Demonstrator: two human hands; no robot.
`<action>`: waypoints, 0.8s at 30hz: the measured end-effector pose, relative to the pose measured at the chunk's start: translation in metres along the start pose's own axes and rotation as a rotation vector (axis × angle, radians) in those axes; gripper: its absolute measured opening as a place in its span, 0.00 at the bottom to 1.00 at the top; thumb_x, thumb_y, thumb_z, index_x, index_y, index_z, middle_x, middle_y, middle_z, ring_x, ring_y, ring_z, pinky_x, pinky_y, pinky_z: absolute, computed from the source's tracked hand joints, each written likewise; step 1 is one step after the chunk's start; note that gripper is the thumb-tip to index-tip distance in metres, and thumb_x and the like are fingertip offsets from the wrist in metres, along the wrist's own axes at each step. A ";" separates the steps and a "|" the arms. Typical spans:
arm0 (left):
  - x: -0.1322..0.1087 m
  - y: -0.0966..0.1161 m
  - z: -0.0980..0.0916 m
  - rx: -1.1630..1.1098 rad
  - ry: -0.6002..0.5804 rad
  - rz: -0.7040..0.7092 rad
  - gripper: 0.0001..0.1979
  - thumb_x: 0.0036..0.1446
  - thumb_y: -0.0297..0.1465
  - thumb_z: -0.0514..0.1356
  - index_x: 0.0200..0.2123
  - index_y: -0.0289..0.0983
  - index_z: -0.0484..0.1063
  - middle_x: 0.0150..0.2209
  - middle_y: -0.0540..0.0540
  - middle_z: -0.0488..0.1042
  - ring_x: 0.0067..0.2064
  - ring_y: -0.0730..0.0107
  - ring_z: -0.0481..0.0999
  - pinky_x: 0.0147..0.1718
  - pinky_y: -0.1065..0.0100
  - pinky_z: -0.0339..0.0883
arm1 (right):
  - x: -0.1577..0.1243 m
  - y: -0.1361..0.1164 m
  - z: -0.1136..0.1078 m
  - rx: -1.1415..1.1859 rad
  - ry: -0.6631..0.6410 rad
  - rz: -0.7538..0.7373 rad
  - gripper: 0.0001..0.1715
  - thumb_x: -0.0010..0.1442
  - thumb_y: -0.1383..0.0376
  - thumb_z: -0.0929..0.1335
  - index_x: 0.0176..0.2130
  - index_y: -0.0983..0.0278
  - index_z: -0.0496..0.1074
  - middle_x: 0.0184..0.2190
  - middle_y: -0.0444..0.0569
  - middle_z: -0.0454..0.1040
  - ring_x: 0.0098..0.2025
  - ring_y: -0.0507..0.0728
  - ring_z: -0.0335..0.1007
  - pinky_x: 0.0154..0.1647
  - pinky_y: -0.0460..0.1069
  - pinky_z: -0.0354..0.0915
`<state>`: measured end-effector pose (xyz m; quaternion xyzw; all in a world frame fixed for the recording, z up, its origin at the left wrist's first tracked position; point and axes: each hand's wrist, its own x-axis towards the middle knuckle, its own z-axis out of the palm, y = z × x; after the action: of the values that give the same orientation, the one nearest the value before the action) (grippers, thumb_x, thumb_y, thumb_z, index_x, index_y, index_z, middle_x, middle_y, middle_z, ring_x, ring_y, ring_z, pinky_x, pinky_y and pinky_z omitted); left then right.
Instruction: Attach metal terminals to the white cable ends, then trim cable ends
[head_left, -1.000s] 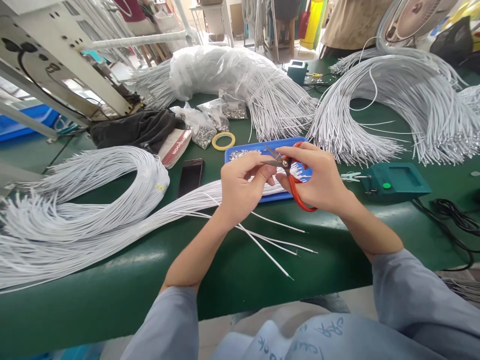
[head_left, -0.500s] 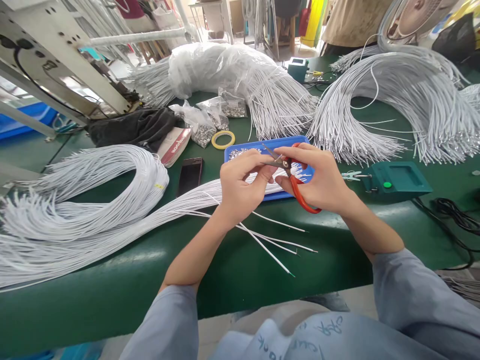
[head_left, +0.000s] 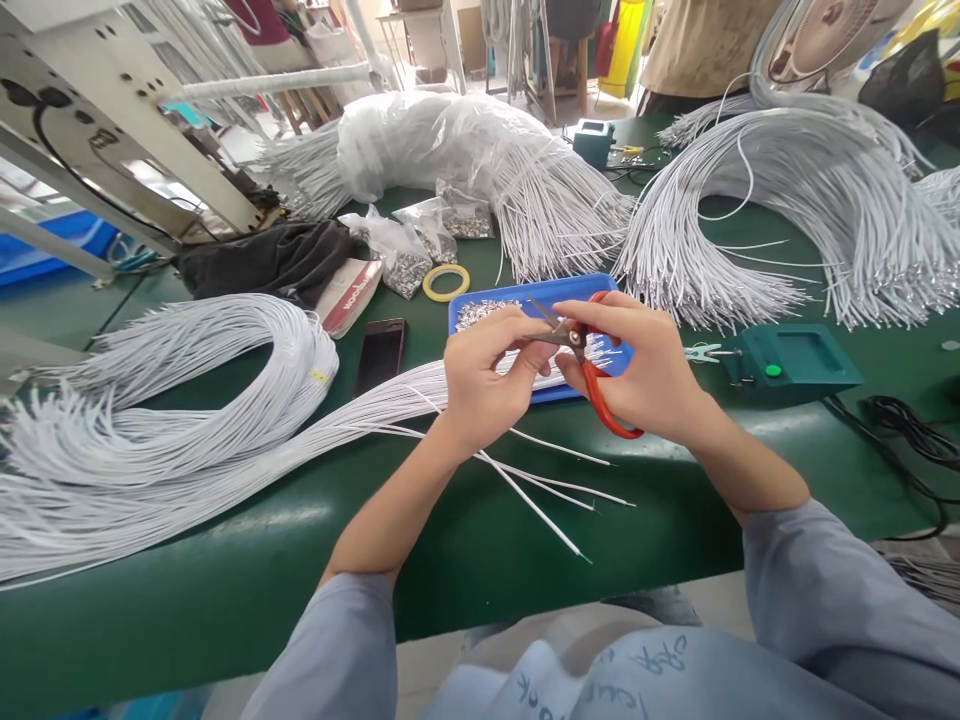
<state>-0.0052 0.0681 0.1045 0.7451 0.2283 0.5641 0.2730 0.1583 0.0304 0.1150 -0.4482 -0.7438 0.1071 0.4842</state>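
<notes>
My right hand [head_left: 641, 365] holds red-handled scissors [head_left: 600, 395], whose blades stand partly apart and point left. My left hand [head_left: 491, 375] is closed in a pinch at the lower blade; whatever lies between its fingertips is too small to make out. Both hands are above a blue tray [head_left: 555, 292] with small metal terminals [head_left: 484, 310] at its left part. A long bundle of white wires [head_left: 382, 395] runs from the left beneath my left hand to the tray. Several loose wire ends [head_left: 540, 512] stick out toward me on the green table.
Coiled white wires [head_left: 277, 370] lie left, and more bundles [head_left: 780, 180] stand at the back right. Near the tray are a phone [head_left: 380, 355], yellow tape [head_left: 446, 283] and bags of metal parts [head_left: 401, 255]. A green device [head_left: 795, 358] sits right. A person [head_left: 705, 50] is behind.
The scissors have turned slightly, with their red handle a little lower. Both hands stay in almost the same place.
</notes>
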 end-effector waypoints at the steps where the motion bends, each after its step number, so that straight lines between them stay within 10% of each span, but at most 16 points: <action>1: 0.001 0.000 -0.001 -0.006 0.012 -0.014 0.09 0.60 0.37 0.63 0.31 0.39 0.77 0.26 0.50 0.75 0.24 0.76 0.72 0.24 0.71 0.68 | 0.001 0.002 0.000 -0.001 -0.003 0.021 0.20 0.51 0.69 0.71 0.46 0.62 0.78 0.34 0.47 0.79 0.37 0.56 0.72 0.36 0.51 0.69; 7: 0.011 -0.006 -0.014 -0.110 0.206 -0.068 0.10 0.60 0.39 0.64 0.32 0.39 0.76 0.26 0.52 0.73 0.23 0.78 0.72 0.25 0.72 0.69 | 0.016 0.017 -0.005 0.083 0.023 0.225 0.14 0.50 0.66 0.72 0.40 0.63 0.78 0.30 0.46 0.79 0.34 0.56 0.74 0.38 0.53 0.70; 13: 0.003 -0.001 -0.002 -0.007 -0.017 -0.010 0.05 0.61 0.31 0.62 0.32 0.36 0.75 0.29 0.49 0.75 0.31 0.75 0.74 0.31 0.72 0.71 | 0.012 0.006 -0.007 0.400 0.158 0.189 0.14 0.53 0.57 0.75 0.40 0.57 0.76 0.29 0.42 0.78 0.31 0.54 0.76 0.33 0.50 0.72; 24: 0.001 -0.002 0.007 -0.019 -0.032 -0.019 0.04 0.58 0.29 0.64 0.31 0.36 0.75 0.27 0.49 0.74 0.29 0.76 0.72 0.28 0.74 0.69 | 0.010 -0.001 -0.006 0.407 0.109 0.205 0.16 0.50 0.57 0.76 0.39 0.59 0.75 0.26 0.41 0.75 0.24 0.49 0.67 0.24 0.48 0.64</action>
<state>0.0017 0.0693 0.1018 0.7491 0.2254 0.5518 0.2890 0.1612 0.0359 0.1242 -0.4198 -0.6301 0.2790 0.5907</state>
